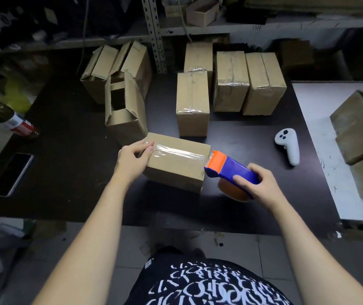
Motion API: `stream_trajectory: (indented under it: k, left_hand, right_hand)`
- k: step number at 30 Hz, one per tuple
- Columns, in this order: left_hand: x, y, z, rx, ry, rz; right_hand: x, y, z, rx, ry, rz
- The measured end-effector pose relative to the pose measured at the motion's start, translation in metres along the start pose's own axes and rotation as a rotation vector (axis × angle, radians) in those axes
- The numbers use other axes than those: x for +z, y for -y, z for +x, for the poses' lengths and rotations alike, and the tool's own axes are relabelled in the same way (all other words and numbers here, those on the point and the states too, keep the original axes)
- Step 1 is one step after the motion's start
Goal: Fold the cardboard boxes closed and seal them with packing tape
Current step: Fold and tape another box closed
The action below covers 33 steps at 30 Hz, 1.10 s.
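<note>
Head view: brown cardboard box, clear tape along its top, lies near the dark worktop's front edge. Left hand grip clamps its left edge. Right hand grip wraps the blue-orange tape dispenser, whose orange nose is at its right edge. White controller well apart to its right.

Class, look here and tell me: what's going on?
A person is taping a cardboard box shut on a dark table. The left hand holds the box's left end; the right hand grips a blue-and-orange tape dispenser at its right edge, a clear tape strip running across the top. Behind stand sealed boxes, with open boxes to their left.
</note>
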<state>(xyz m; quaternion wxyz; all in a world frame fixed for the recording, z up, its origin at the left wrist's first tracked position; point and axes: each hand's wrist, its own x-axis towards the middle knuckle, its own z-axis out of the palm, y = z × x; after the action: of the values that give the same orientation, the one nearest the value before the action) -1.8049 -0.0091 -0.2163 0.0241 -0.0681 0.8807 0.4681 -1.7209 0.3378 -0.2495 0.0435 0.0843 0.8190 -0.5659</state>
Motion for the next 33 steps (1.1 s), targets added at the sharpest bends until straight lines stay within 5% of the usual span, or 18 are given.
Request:
stream_trajectory:
  k: [9,16,33]
  left_hand:
    - [0.004,0.006,0.005,0.044,-0.007,0.006]
    - [0.004,0.010,0.005,0.053,0.032,-0.044]
    - [0.004,0.005,-0.001,0.016,0.016,-0.128]
  right_hand:
    - [0.003,-0.031,-0.012,0.082,-0.052,0.057]
    - [0.009,-0.033,0.013,0.083,0.007,-0.139]
    - [0.003,-0.022,0.034,0.242,0.183,-0.019]
